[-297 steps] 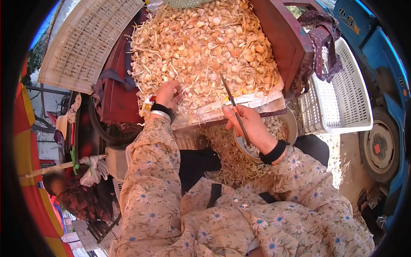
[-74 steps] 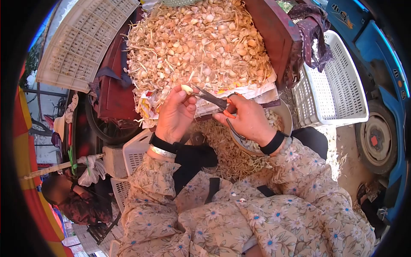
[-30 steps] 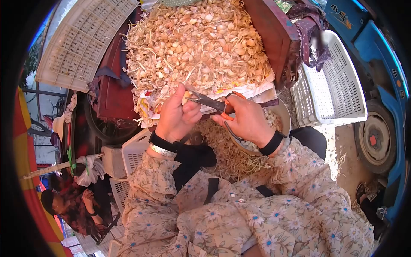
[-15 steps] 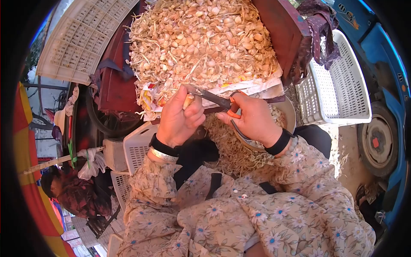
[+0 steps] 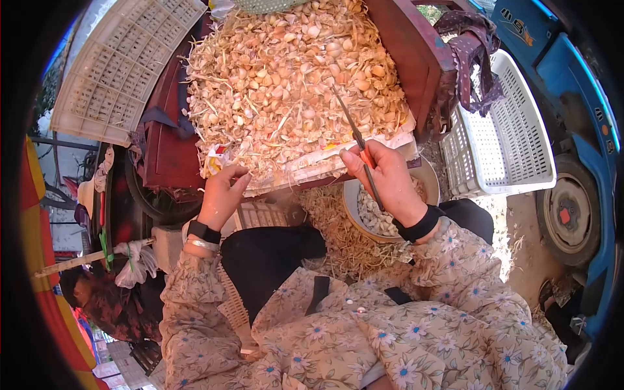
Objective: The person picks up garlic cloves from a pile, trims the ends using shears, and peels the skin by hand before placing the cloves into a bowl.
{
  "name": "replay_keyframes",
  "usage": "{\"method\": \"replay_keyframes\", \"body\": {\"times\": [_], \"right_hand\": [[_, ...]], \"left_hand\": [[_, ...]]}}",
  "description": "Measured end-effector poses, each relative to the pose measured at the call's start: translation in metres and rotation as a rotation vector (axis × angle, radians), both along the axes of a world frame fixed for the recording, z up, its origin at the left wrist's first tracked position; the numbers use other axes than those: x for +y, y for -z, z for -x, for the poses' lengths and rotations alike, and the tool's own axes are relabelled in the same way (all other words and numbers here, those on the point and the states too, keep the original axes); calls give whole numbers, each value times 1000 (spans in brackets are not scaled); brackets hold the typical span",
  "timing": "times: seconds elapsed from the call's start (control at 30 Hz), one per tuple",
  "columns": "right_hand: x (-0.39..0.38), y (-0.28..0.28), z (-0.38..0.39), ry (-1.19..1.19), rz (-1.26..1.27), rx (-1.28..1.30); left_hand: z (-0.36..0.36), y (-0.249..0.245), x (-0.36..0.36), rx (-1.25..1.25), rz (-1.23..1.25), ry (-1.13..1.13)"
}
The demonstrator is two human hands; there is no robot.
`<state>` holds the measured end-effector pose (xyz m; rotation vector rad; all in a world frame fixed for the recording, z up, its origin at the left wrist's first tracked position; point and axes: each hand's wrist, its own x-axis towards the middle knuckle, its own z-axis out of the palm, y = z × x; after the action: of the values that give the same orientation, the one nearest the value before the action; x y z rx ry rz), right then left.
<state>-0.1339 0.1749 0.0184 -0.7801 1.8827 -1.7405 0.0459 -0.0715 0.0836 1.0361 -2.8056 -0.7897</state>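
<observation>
Garlic cloves [image 5: 286, 71] heaped on pale sheeting [image 5: 312, 170], just beyond left hand [image 5: 222, 195] and right hand [image 5: 393, 185], with more in the bowl [image 5: 429, 177] below the right; liable to spill over the near edge if nudged by a wrist; liable also to be gouged by the scissors [image 5: 357, 133], gripped upright-leaning in the right hand, if cut hastily; cream to tan, papery, tangled with dry stalks; left fingertips pinched together, impossible to tell whether around anything.
</observation>
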Motion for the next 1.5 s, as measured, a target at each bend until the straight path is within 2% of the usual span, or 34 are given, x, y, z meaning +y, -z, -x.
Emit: {"method": "replay_keyframes", "body": {"times": [0.03, 0.07, 0.1, 0.17, 0.27, 0.3, 0.43, 0.53, 0.57, 0.67, 0.7, 0.8, 0.93, 0.97, 1.07, 1.17, 1.27, 1.3, 1.4, 1.5], "right_hand": [[0, -2, 0, -5, -10, 14], [-1, -3, 1, 18, 10, 30], [-3, -1, 1, 44, 29, 44], [-6, 7, 4, 81, 86, 52], [-3, 3, 7, 101, 64, 31], [1, 0, 11, 36, -45, 29], [4, -6, 12, 21, -40, 12], [2, -6, 10, 47, 26, 22], [0, -2, 9, 77, 67, 45], [-1, 0, 6, 102, 102, 62], [-1, 0, 6, 100, 99, 59], [-1, 1, 7, 91, 73, 40], [-2, 2, 9, -37, 50, -205], [-4, 4, 8, -35, 82, -228], [-4, 7, 14, -30, 76, -258], [1, 0, 18, 0, 74, -300], [4, -2, 14, -13, 90, -310], [4, -4, 13, -22, 91, -319], [2, -5, 11, -30, 103, -334], [-2, -1, 9, -7, 125, -338]], "left_hand": [[25, 18, -5, 143, 29, 73], [57, 13, 8, 52, 148, 69], [81, 28, 3, 95, 330, 169], [124, 52, -3, 129, 429, 133], [161, 42, 16, -128, 425, 13], [164, 48, 11, -68, 419, 7], [155, 65, -20, 100, 286, 103], [138, 63, -42, 45, 257, 22], [130, 62, -44, 173, 108, -10], [112, 65, -56, 284, 20, -77], [107, 64, -53, 370, -87, -86], [95, 31, -21, 387, -487, -252], [79, 13, 30, 417, -587, -170], [73, 12, 42, 442, -588, -35], [48, 13, 62, 191, -509, 229], [20, 20, 45, -207, -61, 768], [-5, 19, 33, -610, 261, 668], [-12, 17, 31, -623, 339, 653], [-11, 19, 33, -447, 526, 618], [27, 16, 33, -172, -20, 519]]}}
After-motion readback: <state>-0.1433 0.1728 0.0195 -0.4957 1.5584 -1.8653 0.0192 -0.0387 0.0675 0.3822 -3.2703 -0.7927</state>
